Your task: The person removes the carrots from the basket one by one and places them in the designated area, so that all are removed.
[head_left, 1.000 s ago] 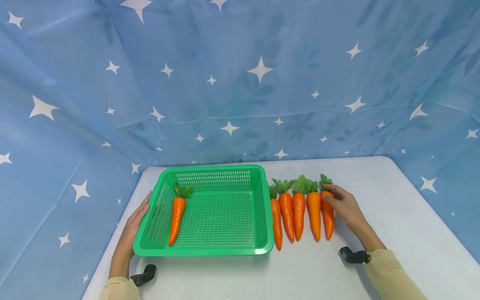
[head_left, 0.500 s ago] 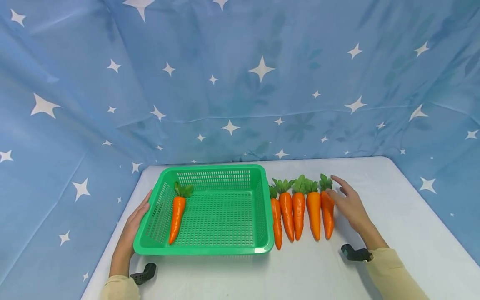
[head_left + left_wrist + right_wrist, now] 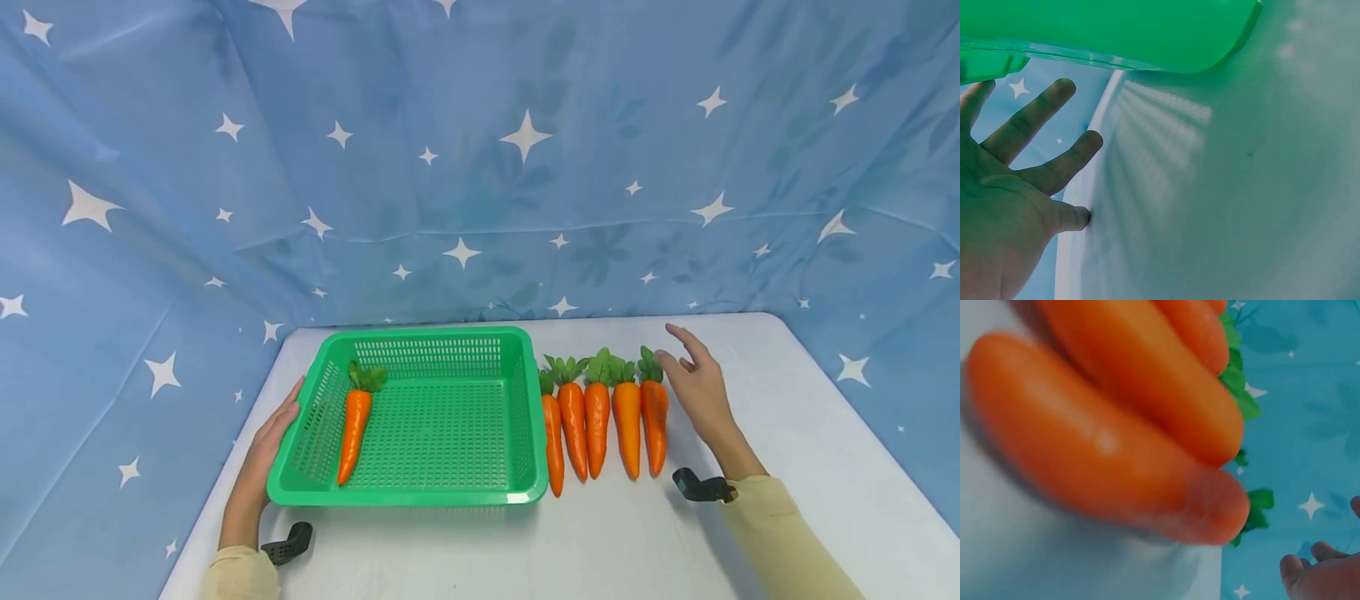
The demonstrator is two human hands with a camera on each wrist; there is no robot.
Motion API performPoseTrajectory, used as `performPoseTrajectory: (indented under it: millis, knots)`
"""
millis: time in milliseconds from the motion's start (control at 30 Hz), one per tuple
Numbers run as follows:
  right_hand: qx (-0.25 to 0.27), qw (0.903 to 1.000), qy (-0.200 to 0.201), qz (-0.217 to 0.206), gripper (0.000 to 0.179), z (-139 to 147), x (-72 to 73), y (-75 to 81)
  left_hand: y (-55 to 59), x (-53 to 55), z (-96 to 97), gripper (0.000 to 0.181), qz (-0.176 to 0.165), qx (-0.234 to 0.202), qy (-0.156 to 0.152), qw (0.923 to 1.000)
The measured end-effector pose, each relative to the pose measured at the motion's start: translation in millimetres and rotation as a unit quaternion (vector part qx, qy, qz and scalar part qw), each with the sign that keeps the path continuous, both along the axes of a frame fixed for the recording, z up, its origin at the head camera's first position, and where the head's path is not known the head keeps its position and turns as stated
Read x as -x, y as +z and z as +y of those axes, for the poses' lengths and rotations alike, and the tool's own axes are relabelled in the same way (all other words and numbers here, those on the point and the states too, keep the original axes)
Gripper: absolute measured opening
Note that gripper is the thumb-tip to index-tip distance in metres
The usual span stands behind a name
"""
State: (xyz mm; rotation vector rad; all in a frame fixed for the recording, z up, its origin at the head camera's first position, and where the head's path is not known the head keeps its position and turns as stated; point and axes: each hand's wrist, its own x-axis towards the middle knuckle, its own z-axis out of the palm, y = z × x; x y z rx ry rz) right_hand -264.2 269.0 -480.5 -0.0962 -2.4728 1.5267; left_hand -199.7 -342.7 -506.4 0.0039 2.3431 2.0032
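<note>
A green plastic basket [image 3: 405,498] with latticed walls stands on the left half of the table. Inside, at its left, lies one carrot [image 3: 352,437] with green leaves. My left hand [image 3: 262,454] rests along the basket's left outer wall; its fingers [image 3: 1063,159] look straight and spread in the left wrist view. Several carrots lie side by side right of the basket, leaves toward the back. The rightmost carrot [image 3: 655,425] is nearest my right hand [image 3: 701,392], which holds nothing. Its thumb is beside that carrot's leaves, and its fingers are extended and apart from the thumb.
The white-covered table [image 3: 600,542] extends in front of the carrots and to the right of my right hand. A blue star-patterned cloth [image 3: 480,167] rises behind the table and along both sides.
My right hand has left the top of the rightmost carrot and moved back toward its leaves, its fingers spreading from the thumb. My left hand stays at the basket.
</note>
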Motion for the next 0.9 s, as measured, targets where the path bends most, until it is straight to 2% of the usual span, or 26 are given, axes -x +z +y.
performPoseTrajectory:
  millis: [333, 567, 900]
  knots:
    - [0.043, 0.9981, 0.038, 0.024, 0.061, -25, 10.7, 17.5, 2.4, 1.6, 0.4, 0.061, -0.001, 0.000, -0.002, 1.0000]
    - [0.045, 0.9957, 0.069, 0.042, 0.058, -50, 18.1, 35.0, 2.8, 1.1, -0.3, 0.061, -0.008, 0.003, 0.002, 1.0000]
    - [0.107, 0.9847, 0.127, 0.053, 0.054, -93, 30.0, 57.2, 1.2, 0.1, -0.2, 0.061, -0.008, -0.004, -0.002, 1.0000]
